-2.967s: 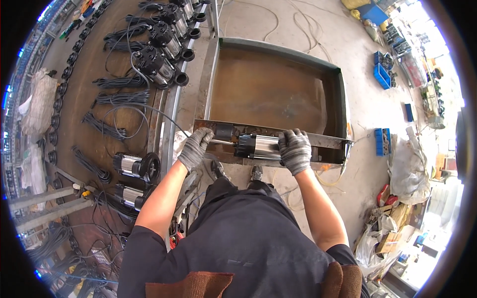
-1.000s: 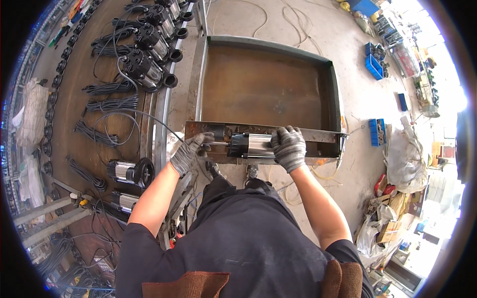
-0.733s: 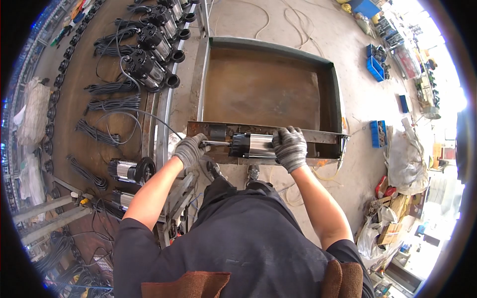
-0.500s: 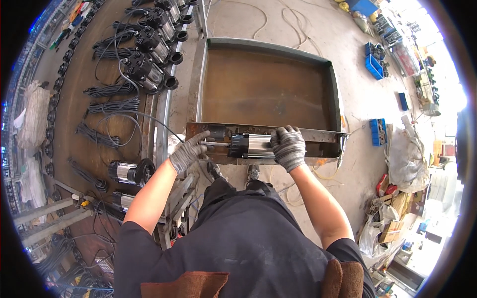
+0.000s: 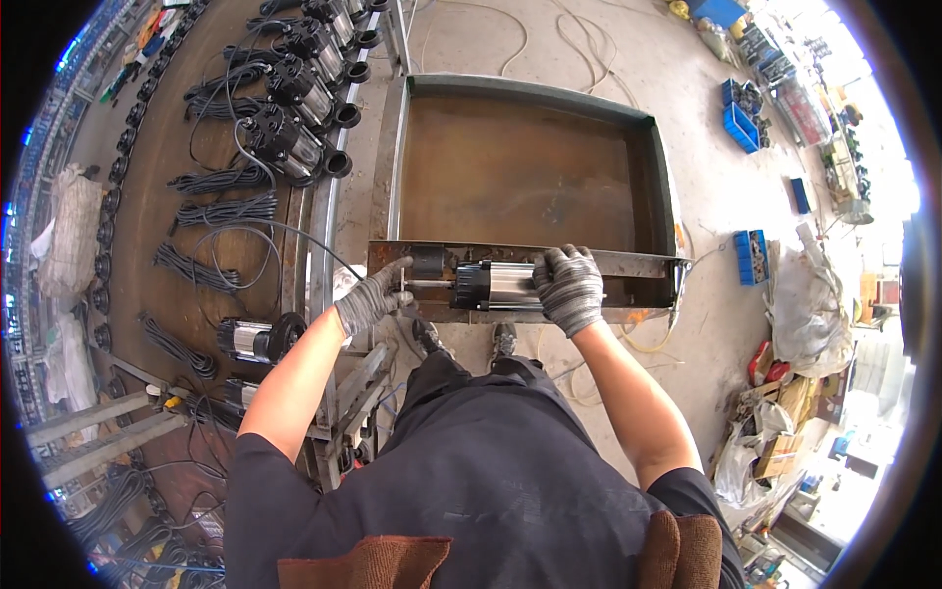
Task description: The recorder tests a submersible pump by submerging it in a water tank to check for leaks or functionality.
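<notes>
A silver, finned cylindrical motor (image 5: 512,285) with a black end lies sideways along the near ledge of a metal tank (image 5: 510,177). My gloved right hand (image 5: 569,288) is wrapped over the motor's right part. From its black end a thin metal rod (image 5: 429,284) sticks out to the left, with what looks like a short crossbar at its tip. The gloved fingers of my left hand (image 5: 368,301) are closed round that tip. A black cable (image 5: 329,247) runs from the left table to my left hand; its end is hidden there. Behind the rod sits a dark cylinder (image 5: 427,259).
Several black-and-silver pumps (image 5: 285,142) with coiled cables stand on the table (image 5: 157,211) at left. One more motor (image 5: 245,340) lies nearer me. Blue bins (image 5: 751,257) and wrapped bags (image 5: 810,314) are on the floor at right. A hose (image 5: 653,344) trails beside the tank.
My left fingers have curled in at the rod's tip, where they were more stretched out. The crossbar shows more clearly. Right hand and motor have stayed nearly the same.
</notes>
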Action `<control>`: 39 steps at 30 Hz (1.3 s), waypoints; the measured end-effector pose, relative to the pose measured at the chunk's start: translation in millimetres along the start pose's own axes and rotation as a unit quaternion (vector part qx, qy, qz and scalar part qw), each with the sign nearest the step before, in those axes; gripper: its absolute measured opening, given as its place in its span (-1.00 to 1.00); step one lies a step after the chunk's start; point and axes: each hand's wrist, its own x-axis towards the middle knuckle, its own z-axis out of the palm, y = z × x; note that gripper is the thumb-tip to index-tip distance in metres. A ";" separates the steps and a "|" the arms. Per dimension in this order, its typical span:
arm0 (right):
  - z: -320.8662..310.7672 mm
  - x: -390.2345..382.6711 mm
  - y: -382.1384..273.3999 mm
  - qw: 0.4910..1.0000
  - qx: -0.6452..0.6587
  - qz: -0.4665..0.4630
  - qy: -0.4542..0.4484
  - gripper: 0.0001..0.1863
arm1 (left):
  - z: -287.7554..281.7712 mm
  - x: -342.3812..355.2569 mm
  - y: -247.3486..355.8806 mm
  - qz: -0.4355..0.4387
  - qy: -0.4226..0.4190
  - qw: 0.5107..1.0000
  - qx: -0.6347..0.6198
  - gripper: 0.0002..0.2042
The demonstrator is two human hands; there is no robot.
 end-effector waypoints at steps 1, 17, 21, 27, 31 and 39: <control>0.6 0.1 0.4 1.000 0.004 -0.001 0.008 -0.83 | 1.8 0.6 0.9 0.014 0.017 1.000 -0.014 -0.66; 2.1 0.5 1.4 0.999 0.016 0.005 0.028 -0.80 | 5.8 11.3 -16.2 0.132 0.037 0.990 0.033 -0.32; 1.8 0.8 2.9 1.000 0.007 -0.001 0.003 -0.81 | 5.9 7.4 -5.0 0.087 0.042 0.994 -0.043 -0.39; 4.1 1.3 2.4 1.000 0.013 0.006 0.011 -0.81 | -11.1 18.2 10.3 -0.066 -0.110 0.991 -0.048 -0.73; 1.0 2.1 1.1 0.999 0.017 0.014 0.023 -0.80 | 11.0 17.0 -5.5 0.135 0.064 0.978 0.142 -0.73; -4.1 0.5 5.4 0.999 -0.024 0.030 -0.036 -0.82 | 18.8 22.2 -26.7 0.283 0.215 0.868 0.347 -0.60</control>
